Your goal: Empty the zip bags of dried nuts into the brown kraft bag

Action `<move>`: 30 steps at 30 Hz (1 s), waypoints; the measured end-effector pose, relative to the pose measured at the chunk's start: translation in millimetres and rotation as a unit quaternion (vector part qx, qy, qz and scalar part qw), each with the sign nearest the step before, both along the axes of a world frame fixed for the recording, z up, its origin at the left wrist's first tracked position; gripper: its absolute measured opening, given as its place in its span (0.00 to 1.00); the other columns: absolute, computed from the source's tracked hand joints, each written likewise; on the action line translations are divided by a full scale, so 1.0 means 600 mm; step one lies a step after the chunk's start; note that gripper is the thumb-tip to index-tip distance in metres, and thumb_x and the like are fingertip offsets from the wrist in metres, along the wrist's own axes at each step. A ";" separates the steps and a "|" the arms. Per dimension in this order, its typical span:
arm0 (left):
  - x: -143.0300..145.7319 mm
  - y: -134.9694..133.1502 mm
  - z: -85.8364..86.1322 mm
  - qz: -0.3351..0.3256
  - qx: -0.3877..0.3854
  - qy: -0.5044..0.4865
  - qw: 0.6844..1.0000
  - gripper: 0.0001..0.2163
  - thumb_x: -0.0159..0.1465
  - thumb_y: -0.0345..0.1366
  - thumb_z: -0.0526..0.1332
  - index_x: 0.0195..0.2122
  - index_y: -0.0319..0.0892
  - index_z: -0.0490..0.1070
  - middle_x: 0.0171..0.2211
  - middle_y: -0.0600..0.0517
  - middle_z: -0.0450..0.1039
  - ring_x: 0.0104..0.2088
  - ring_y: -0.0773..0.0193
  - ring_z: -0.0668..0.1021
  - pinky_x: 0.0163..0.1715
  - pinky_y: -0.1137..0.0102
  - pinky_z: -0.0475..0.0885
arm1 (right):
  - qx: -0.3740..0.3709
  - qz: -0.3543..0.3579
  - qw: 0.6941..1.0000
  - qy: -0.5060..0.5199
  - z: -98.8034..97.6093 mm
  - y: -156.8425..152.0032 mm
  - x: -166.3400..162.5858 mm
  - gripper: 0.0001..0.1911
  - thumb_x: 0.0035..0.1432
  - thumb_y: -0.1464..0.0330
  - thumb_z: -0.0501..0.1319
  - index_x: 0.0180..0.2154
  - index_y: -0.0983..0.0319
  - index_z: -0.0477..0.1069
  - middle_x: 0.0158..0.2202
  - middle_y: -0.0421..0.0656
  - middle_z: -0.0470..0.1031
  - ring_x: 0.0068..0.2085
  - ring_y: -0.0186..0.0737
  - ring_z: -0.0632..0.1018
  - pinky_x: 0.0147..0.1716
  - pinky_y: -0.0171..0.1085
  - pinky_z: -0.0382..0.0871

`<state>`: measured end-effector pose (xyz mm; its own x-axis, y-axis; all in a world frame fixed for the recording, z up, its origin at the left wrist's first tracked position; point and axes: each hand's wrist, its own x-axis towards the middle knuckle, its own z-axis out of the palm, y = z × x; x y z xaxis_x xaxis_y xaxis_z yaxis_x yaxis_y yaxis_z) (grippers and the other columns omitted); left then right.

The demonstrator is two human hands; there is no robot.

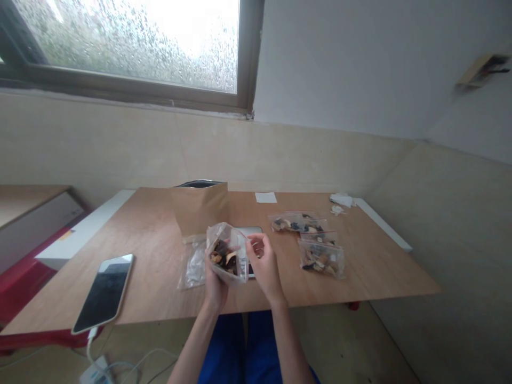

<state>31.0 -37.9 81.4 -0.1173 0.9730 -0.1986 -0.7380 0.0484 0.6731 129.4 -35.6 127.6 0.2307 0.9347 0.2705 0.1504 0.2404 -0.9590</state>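
A clear zip bag (229, 260) holding dark and tan dried pieces, which look like dried mushrooms, is held above the table's front middle. My left hand (215, 287) is wrapped round its left side and underside. My right hand (264, 265) pinches the bag's right edge, near the reddish zip line, with thumb and fingers. Behind the bag, a flat pale device (255, 231) is mostly hidden. Beside my left hand lie clear plastic bags (194, 269). An open brown paper pouch (203, 209) stands just behind them.
Several filled zip bags (323, 262) lie to the right. A phone (104, 290) with a charging cable (91, 341) is at the front left. White paper (265, 197) lies at the back, and crumpled white scraps (341, 200) at the back right. A window (152, 48) is above.
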 end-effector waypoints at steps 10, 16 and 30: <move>-0.021 0.006 -0.022 0.087 -0.045 0.129 0.987 0.22 0.55 0.53 0.58 0.42 0.40 0.72 0.40 0.49 0.75 0.41 0.61 0.76 0.40 0.70 0.69 | 0.012 0.240 0.954 -0.179 0.023 -0.004 -0.013 0.15 0.56 0.73 0.55 0.46 0.59 0.68 0.46 0.44 0.70 0.45 0.38 0.73 0.47 0.39 0.67; -0.030 0.008 -0.023 0.090 -0.083 0.179 0.976 0.26 0.52 0.57 0.58 0.40 0.39 0.73 0.34 0.48 0.76 0.35 0.60 0.77 0.34 0.68 0.70 | -0.017 0.313 0.923 -0.224 -0.016 0.029 -0.022 0.25 0.52 0.71 0.60 0.54 0.58 0.62 0.52 0.45 0.67 0.55 0.41 0.67 0.56 0.42 0.58; -0.045 0.014 -0.044 0.090 -0.071 0.144 0.983 0.22 0.45 0.50 0.67 0.34 0.39 0.74 0.26 0.54 0.74 0.24 0.68 0.73 0.24 0.75 0.67 | -0.011 0.224 0.960 -0.165 -0.068 0.040 -0.070 0.23 0.56 0.74 0.55 0.54 0.59 0.62 0.54 0.46 0.65 0.58 0.40 0.63 0.59 0.44 0.51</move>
